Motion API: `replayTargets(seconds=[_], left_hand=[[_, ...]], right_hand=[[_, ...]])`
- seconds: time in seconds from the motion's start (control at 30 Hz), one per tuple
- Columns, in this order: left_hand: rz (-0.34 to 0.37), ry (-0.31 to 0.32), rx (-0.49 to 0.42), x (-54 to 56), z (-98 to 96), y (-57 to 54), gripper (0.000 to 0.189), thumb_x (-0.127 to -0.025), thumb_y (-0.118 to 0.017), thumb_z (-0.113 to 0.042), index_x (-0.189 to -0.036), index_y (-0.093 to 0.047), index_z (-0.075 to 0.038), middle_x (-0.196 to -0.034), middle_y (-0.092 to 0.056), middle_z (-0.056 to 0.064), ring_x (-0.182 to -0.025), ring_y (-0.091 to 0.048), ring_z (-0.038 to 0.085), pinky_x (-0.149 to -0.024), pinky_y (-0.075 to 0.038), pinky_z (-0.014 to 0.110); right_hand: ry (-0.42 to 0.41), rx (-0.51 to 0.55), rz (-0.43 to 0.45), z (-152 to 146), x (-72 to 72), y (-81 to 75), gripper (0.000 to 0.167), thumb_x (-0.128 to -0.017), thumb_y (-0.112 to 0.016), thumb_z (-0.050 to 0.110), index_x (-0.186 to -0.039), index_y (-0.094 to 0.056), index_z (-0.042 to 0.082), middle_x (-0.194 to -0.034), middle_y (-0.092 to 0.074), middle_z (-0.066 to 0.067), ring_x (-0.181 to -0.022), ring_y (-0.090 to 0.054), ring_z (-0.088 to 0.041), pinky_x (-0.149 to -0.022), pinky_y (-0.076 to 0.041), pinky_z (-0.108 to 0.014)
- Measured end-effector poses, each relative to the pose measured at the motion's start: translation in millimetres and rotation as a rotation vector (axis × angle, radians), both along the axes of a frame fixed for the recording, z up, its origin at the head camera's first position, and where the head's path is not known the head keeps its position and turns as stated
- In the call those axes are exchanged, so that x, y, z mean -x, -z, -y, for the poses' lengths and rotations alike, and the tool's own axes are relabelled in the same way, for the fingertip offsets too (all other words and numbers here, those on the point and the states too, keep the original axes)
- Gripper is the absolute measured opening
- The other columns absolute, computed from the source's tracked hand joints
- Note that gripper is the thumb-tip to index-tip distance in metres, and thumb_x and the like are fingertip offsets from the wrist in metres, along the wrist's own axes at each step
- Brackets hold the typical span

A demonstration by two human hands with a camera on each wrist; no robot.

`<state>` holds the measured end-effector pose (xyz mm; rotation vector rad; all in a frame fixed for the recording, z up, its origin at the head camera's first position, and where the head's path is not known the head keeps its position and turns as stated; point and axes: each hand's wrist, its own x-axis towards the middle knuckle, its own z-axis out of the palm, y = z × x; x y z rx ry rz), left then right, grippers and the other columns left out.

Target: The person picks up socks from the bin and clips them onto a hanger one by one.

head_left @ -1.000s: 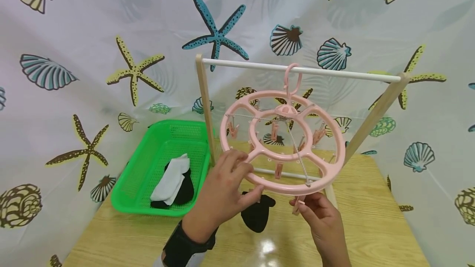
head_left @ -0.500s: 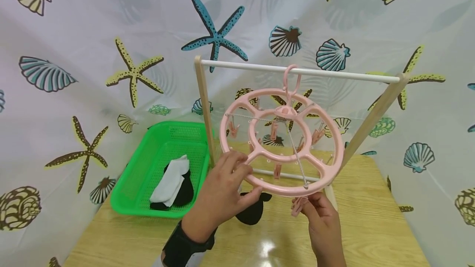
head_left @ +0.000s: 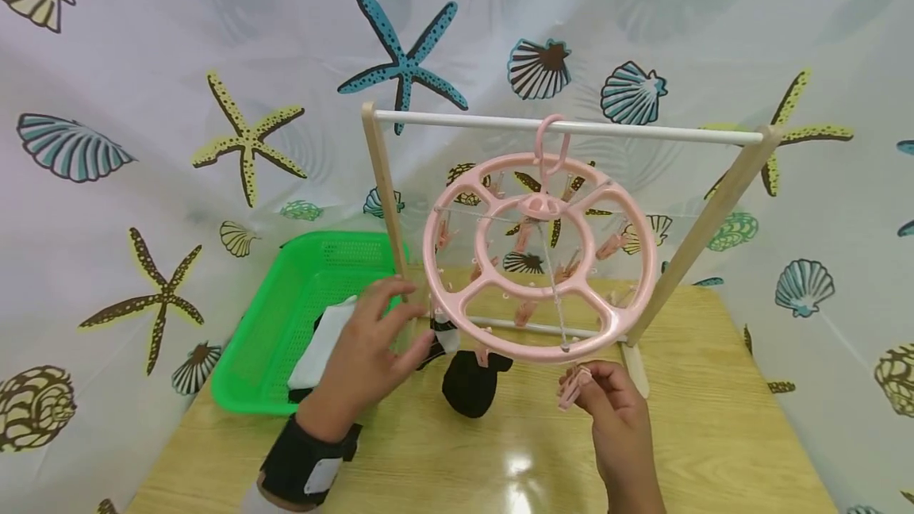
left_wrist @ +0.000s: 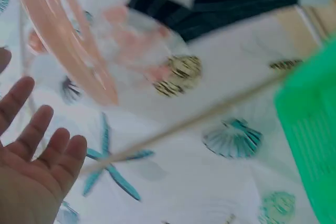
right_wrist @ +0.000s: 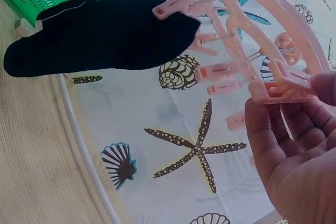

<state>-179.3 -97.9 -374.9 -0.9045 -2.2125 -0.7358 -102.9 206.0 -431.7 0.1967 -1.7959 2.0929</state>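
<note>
A round pink clip hanger (head_left: 528, 351) hangs by its hook from a white bar. My right hand (head_left: 617, 415) pinches a pink clothespin (right_wrist: 294, 85) below the hanger's front right rim, with no cloth in it. My left hand (head_left: 367, 347) is off the hanger, to its left, fingers spread and loosely bent, holding nothing. A black sock (right_wrist: 105, 35) hangs from a clothespin at the hanger's front left. Behind it hangs a dark striped sock with a pale part (left_wrist: 226, 6). Several other pink clothespins dangle from the rings.
A green basket (head_left: 232, 371) stands on the wooden table at left, holding a white sock (head_left: 314, 359) and black cloth, partly hidden by my left hand. Wooden posts (head_left: 703, 220) carry the white bar (head_left: 643, 132). A shell-and-starfish printed sheet (head_left: 457, 38) covers the walls behind.
My left hand has let go of the hanger's front left rim and moved left toward the basket. The hanger has swung slightly. My right hand keeps its pinch on the clothespin, which has tilted.
</note>
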Motion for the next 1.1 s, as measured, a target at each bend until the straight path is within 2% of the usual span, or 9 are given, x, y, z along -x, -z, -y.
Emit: replayTargets(seconds=[0.13,0.23,0.37,0.47,0.53,0.63,0.73,0.87,1.1], left_hand=[[0.056,-0.211,0.009,15.7,37.7,12.3,0.019,-0.085,-0.077,-0.012,-0.099,-0.070,-0.001,-0.119,-0.057,0.022,-0.111,-0.055,0.041,-0.073,-0.053,0.049],[0.168,-0.345,0.077,27.1,61.1,20.6,0.019,-0.088,-0.075,-0.011,-0.102,-0.070,0.002,-0.117,-0.057,0.025,-0.109,-0.054,0.045,-0.064,-0.053,0.049],[0.364,-0.391,0.156,51.3,86.3,35.3,0.025,-0.093,-0.068,-0.016,-0.107,-0.069,0.005,-0.114,-0.057,0.027,-0.107,-0.054,0.047,-0.072,-0.051,0.052],[0.546,-0.394,0.211,74.6,101.4,47.6,0.033,-0.095,-0.063,-0.018,-0.113,-0.066,0.009,-0.112,-0.057,0.030,-0.102,-0.055,0.049,-0.078,-0.049,0.054],[0.740,-0.380,0.216,89.0,109.2,55.5,0.043,-0.096,-0.059,-0.022,-0.123,-0.059,0.012,-0.119,-0.055,0.034,-0.105,-0.055,0.050,-0.080,-0.049,0.053],[1.078,-0.400,0.117,106.2,119.4,71.5,0.058,-0.097,-0.054,-0.026,-0.136,-0.045,0.016,-0.133,-0.047,0.037,-0.115,-0.052,0.050,-0.081,-0.053,0.050],[1.288,-0.504,0.025,115.0,130.4,87.8,0.065,-0.098,-0.050,-0.029,-0.141,-0.035,0.017,-0.137,-0.041,0.038,-0.113,-0.054,0.048,-0.073,-0.056,0.044],[1.296,-0.613,-0.039,119.4,135.9,101.1,0.065,-0.096,-0.050,-0.028,-0.139,-0.034,0.018,-0.131,-0.040,0.041,-0.106,-0.054,0.047,-0.063,-0.057,0.040],[1.336,-0.546,-0.126,120.3,122.6,114.5,0.061,-0.093,-0.051,-0.022,-0.133,-0.036,0.021,-0.126,-0.045,0.040,-0.108,-0.055,0.049,-0.069,-0.057,0.046]], right_hand=[[0.033,0.004,0.060,0,-2.1,-1.2,0.017,-0.102,-0.050,0.000,-0.103,-0.052,-0.017,-0.093,-0.065,-0.015,-0.083,-0.067,-0.021,-0.074,-0.057,-0.031],[0.041,0.008,0.099,0,-3.5,-1.8,0.019,-0.103,-0.050,0.002,-0.103,-0.052,-0.017,-0.094,-0.066,-0.014,-0.084,-0.067,-0.021,-0.075,-0.057,-0.031],[0.045,0.028,0.092,1,-3.0,-0.7,0.019,-0.102,-0.050,0.001,-0.103,-0.052,-0.018,-0.093,-0.066,-0.014,-0.084,-0.068,-0.021,-0.075,-0.057,-0.032],[0.036,0.047,0.049,1,-0.9,0.3,0.018,-0.102,-0.050,-0.001,-0.103,-0.051,-0.019,-0.093,-0.066,-0.015,-0.084,-0.068,-0.020,-0.075,-0.057,-0.031],[0.031,0.049,0.036,1,0.3,-0.1,0.018,-0.102,-0.050,-0.001,-0.103,-0.051,-0.019,-0.093,-0.066,-0.015,-0.084,-0.068,-0.020,-0.075,-0.057,-0.031],[0.043,0.049,0.058,2,0.2,-1.9,0.019,-0.102,-0.051,0.000,-0.103,-0.051,-0.019,-0.094,-0.066,-0.016,-0.085,-0.068,-0.020,-0.075,-0.057,-0.030],[0.044,0.048,0.077,3,-1.6,-2.2,0.019,-0.102,-0.051,0.001,-0.104,-0.051,-0.019,-0.095,-0.066,-0.016,-0.086,-0.068,-0.020,-0.075,-0.057,-0.031],[0.017,0.036,0.050,2,-2.5,-2.0,0.019,-0.103,-0.049,0.000,-0.105,-0.050,-0.019,-0.097,-0.066,-0.016,-0.087,-0.068,-0.021,-0.076,-0.057,-0.031],[0.004,0.058,0.013,1,-3.9,0.4,0.018,-0.102,-0.049,-0.002,-0.104,-0.050,-0.020,-0.095,-0.067,-0.016,-0.084,-0.068,-0.020,-0.075,-0.057,-0.031]])
